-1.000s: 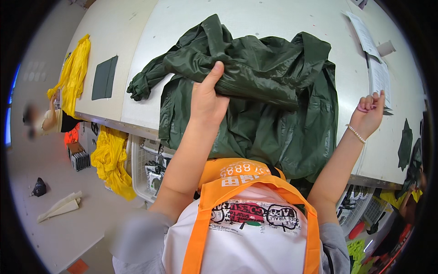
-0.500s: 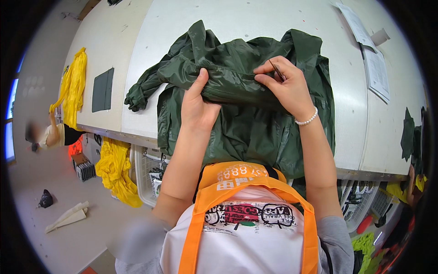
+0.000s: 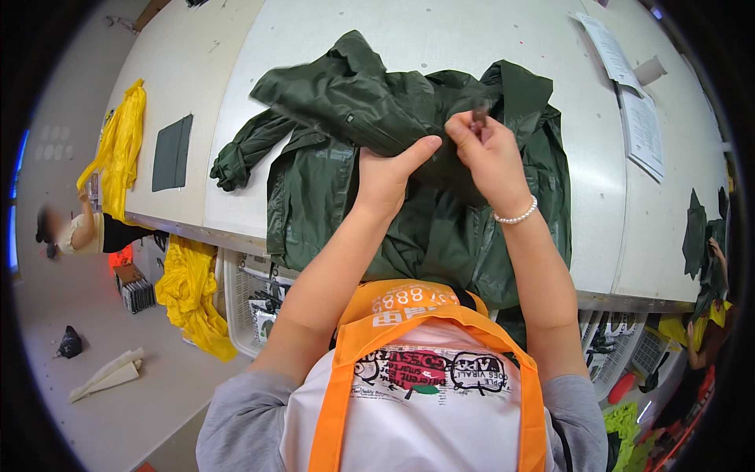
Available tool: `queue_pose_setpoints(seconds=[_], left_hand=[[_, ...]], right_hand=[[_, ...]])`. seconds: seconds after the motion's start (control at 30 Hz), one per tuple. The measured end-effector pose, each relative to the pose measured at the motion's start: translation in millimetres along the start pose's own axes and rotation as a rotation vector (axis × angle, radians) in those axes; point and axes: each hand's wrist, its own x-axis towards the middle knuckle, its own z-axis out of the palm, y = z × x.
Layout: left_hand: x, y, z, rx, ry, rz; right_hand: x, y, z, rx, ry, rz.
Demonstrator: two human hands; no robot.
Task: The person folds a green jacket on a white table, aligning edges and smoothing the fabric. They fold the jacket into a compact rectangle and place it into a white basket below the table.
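Observation:
A dark green, shiny raincoat-like garment (image 3: 487, 244) lies bunched on the white table in front of me. My left hand (image 3: 387, 175) is closed on a raised fold of it, thumb on top and fingers beneath the cloth. My right hand (image 3: 494, 153) is beside that fold, its fingers curled round a small dark thread-snipping tool (image 3: 480, 112). The tool's tip points away from me and is smeared by motion. Whether its blades touch the cloth I cannot tell. The fingertips of my left hand are hidden under the fabric.
Flat dark green piece (image 3: 171, 153) and yellow garment (image 3: 124, 149) lie at left on the table (image 3: 236, 134). Printed sheets (image 3: 629, 102) lie at right. White baskets (image 3: 245, 307) stand below the front edge. One person (image 3: 82, 228) works at left, another (image 3: 700, 338) at far right.
My left hand has moved right and turned, swinging the held fold over toward my right hand. My right hand has shifted slightly left, the tool now pointing up between its fingers.

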Motion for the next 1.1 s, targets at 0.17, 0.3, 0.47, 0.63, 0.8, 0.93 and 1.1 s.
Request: queue_pose_setpoints(seconds=[0.17, 0.3, 0.47, 0.63, 0.8, 0.93, 1.1], left_hand=[[-4, 6, 11, -0.239, 0.105, -0.025], [-2, 8, 9, -0.248, 0.051, -0.019], [-5, 8, 12, -0.202, 0.04, 0.02], [-7, 8, 14, -0.163, 0.028, 0.047], [-7, 6, 11, -0.158, 0.01, 0.07], [-8, 10, 15, -0.184, 0.023, 0.056], [-6, 9, 15, -0.198, 0.032, 0.036]], right_hand=[[3, -4, -24, -0.076, 0.184, -0.119], [-24, -14, -19, -0.391, 0.072, -0.232], [-24, -23, -15, -0.47, 0.007, -0.287], [-22, -28, -12, -0.569, -0.01, -0.356], [-21, -26, -11, -0.592, 0.011, -0.4], [-17, -15, -18, -0.385, 0.147, -0.282], [-15, -13, -25, -0.103, 0.15, -0.244]])
